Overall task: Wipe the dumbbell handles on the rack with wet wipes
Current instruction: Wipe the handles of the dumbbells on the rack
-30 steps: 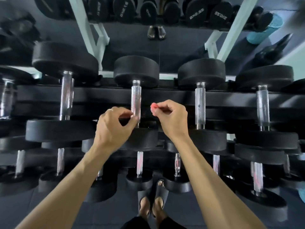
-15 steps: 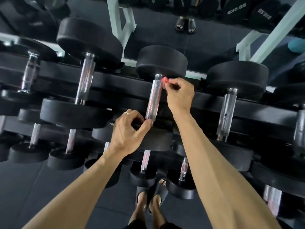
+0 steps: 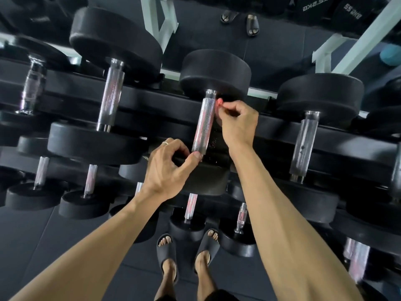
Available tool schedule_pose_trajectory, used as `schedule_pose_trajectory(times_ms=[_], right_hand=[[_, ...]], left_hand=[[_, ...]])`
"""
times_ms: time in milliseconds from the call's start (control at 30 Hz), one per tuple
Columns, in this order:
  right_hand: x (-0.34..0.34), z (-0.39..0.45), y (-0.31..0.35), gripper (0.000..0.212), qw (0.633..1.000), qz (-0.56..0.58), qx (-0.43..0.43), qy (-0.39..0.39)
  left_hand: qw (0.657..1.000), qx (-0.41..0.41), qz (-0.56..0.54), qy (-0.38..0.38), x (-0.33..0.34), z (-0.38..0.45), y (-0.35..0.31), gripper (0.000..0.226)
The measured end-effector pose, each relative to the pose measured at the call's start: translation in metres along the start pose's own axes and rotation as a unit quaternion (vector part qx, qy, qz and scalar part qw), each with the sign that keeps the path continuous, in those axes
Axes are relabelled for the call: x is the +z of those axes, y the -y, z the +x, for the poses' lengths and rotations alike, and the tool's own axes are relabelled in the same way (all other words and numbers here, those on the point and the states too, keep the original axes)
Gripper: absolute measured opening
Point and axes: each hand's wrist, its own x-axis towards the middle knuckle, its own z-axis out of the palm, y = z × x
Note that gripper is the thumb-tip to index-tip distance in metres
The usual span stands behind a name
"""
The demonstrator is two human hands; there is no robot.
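Observation:
A knurled steel dumbbell handle [image 3: 204,124] runs between two black weight heads on the top tier of the rack [image 3: 152,103]. My right hand [image 3: 236,124] is at the handle's upper end, beside it on the right, and pinches a small pink thing [image 3: 219,103] between thumb and fingertips. My left hand [image 3: 167,170] is at the handle's lower end, fingers curled, with the thumb tip pressed against the steel. Whether a wipe lies on the handle cannot be told.
Neighbouring dumbbells lie to the left [image 3: 110,96] and to the right [image 3: 303,144] on the same tier, with smaller ones on lower tiers. My feet in dark slides [image 3: 167,253] stand on the dark floor. A mirror with white rack posts [image 3: 160,22] is behind.
My right hand has gone from the lower part of the handle up to its top end with the pink thing. My left hand stays at the lower end.

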Motion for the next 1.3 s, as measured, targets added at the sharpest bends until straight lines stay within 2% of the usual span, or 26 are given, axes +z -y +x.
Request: schedule_pose_trajectory(times_ms=[100, 167, 233, 333, 400, 467, 533, 700, 767, 900, 1100, 1233, 1300], right_hand=[[-0.020, -0.039, -0.004, 0.004, 0.992, -0.082, -0.010, 0.091], [-0.025, -0.046, -0.002, 0.013, 0.987, -0.109, -0.025, 0.112], [-0.016, -0.029, 0.001, 0.020, 0.996, -0.068, -0.015, 0.057], [0.000, -0.004, 0.007, 0.013, 1.000, -0.006, 0.018, -0.012], [-0.002, -0.013, 0.004, 0.019, 0.999, -0.039, 0.021, 0.001], [-0.016, -0.038, -0.002, 0.029, 0.993, -0.097, 0.023, 0.057], [-0.023, -0.050, -0.004, 0.029, 0.988, -0.108, 0.034, 0.103], [-0.001, -0.012, 0.005, 0.022, 0.998, -0.064, 0.019, -0.017], [-0.005, -0.025, 0.003, 0.021, 0.997, -0.078, 0.010, 0.011], [-0.029, -0.064, -0.001, 0.025, 0.983, -0.126, 0.030, 0.133], [-0.017, -0.037, 0.005, 0.004, 0.996, -0.043, 0.019, 0.070], [-0.034, -0.063, -0.004, 0.013, 0.976, -0.137, 0.045, 0.163], [-0.033, -0.056, 0.002, 0.014, 0.976, -0.116, 0.023, 0.181]], left_hand=[[1.000, 0.005, -0.002, -0.005, -0.001, 0.000, 0.001, 0.037], [1.000, 0.006, 0.003, -0.003, 0.000, -0.001, 0.000, 0.040], [1.000, 0.005, 0.005, 0.001, 0.001, -0.002, -0.001, 0.040], [1.000, 0.011, 0.001, 0.002, 0.000, -0.001, -0.001, 0.040], [1.000, 0.014, -0.002, 0.003, -0.001, -0.001, 0.000, 0.040], [1.000, 0.015, -0.002, -0.001, -0.001, 0.000, 0.000, 0.039], [1.000, 0.017, 0.000, -0.002, 0.000, -0.001, 0.001, 0.040], [1.000, 0.018, -0.003, 0.002, 0.001, -0.001, 0.003, 0.041], [1.000, 0.021, -0.008, 0.002, 0.000, -0.001, 0.003, 0.038], [1.000, 0.027, -0.016, -0.003, 0.000, 0.000, 0.004, 0.030], [0.999, 0.023, -0.032, -0.005, 0.000, 0.000, 0.005, 0.037], [0.999, 0.030, -0.029, -0.016, 0.001, 0.001, 0.006, 0.034], [0.999, 0.030, -0.030, -0.015, 0.002, 0.001, 0.007, 0.034]])
